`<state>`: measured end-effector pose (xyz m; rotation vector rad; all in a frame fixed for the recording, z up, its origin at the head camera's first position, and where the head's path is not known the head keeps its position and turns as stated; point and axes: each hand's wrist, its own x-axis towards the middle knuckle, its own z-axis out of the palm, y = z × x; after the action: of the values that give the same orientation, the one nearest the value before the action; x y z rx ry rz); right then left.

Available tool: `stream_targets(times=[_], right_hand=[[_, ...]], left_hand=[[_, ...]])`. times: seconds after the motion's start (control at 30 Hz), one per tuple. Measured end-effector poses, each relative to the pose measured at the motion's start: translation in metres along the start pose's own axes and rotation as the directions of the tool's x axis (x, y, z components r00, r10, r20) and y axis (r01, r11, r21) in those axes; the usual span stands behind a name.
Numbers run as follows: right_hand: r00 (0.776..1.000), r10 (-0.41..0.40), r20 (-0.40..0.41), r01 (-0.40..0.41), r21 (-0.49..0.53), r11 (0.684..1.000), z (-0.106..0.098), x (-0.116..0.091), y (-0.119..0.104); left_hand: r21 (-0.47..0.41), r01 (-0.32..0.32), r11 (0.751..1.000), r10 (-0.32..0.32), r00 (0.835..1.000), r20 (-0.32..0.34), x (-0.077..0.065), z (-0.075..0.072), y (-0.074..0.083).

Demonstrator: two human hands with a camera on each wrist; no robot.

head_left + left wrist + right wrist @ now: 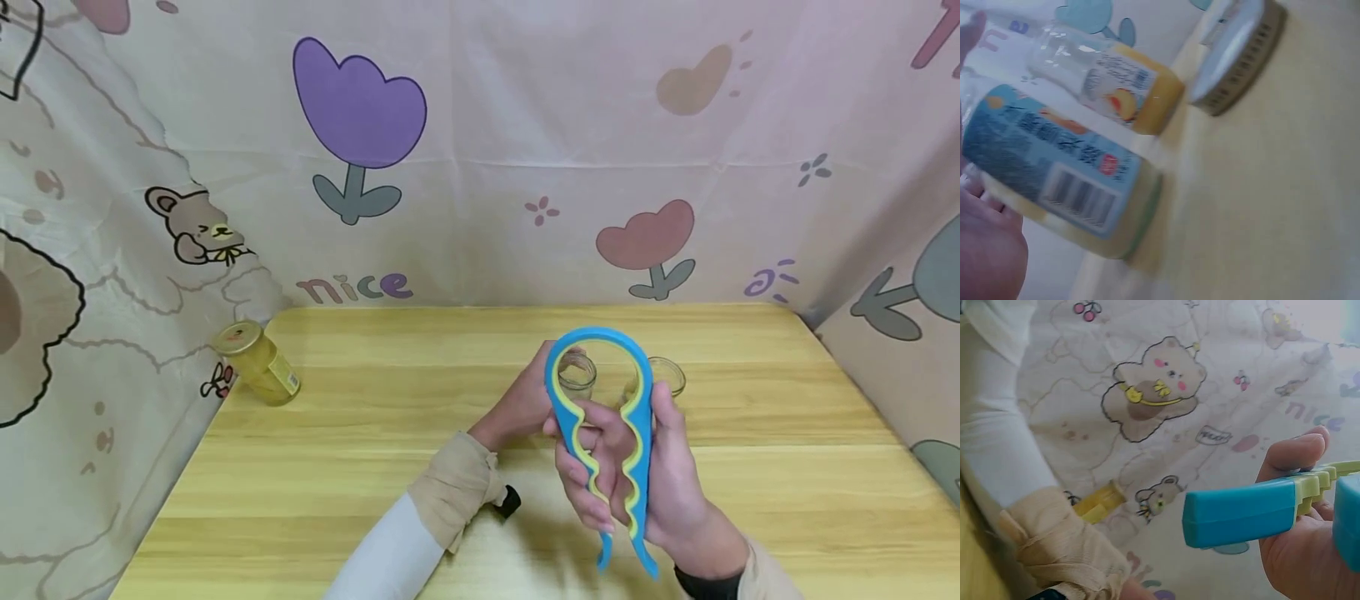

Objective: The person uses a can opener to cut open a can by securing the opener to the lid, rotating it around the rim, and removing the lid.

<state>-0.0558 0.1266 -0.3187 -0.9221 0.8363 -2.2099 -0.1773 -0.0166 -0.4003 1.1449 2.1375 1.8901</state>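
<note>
My right hand (682,483) grips a blue jar opener (597,333) with a wavy yellow inner edge, raised over the table with its two handles pointing down. In the right wrist view, the fingers wrap round the opener's blue handle (1241,512). Behind it, partly hidden, my left hand (531,404) holds a lidless glass jar (576,377). Seen from the left wrist, this jar has a blue label (1060,162) with a barcode and pale contents. Beside it stands another lidless jar (1125,87), with orange contents and a peach picture on its label.
A metal lid (1232,59) lies on the table near the two jars. Far off at the table's left edge stands a lidded jar (258,367) with yellow contents. Printed cloth (487,233) hangs behind and beside the wooden table (360,358).
</note>
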Motion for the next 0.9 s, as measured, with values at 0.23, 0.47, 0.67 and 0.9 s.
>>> stream_targets(times=[0.23, 0.47, 0.67, 0.9], right_hand=[[0.997, -0.077, 0.008, 0.077, -0.052, 0.996, 0.003, 0.009, -0.006], [0.993, -0.119, -0.018, 0.114, -0.189, 0.975, -0.001, 0.007, -0.018], [0.973, -0.221, -0.061, 0.156, -0.529, 0.834, -0.001, 0.008, -0.027], [0.952, -0.305, 0.008, 0.198, -0.775, 0.600, -0.002, 0.009, -0.031]], left_hand=[[-0.068, -0.080, 0.994, 0.075, 0.995, -0.067, -0.002, -0.030, 0.034], [0.030, -0.034, 0.999, 0.042, 0.951, -0.308, -0.019, -0.085, 0.047], [0.112, -0.021, 0.994, 0.069, 0.891, -0.449, -0.039, -0.132, 0.065], [0.306, 0.198, 0.931, 0.059, 0.746, -0.663, -0.071, -0.174, 0.080]])
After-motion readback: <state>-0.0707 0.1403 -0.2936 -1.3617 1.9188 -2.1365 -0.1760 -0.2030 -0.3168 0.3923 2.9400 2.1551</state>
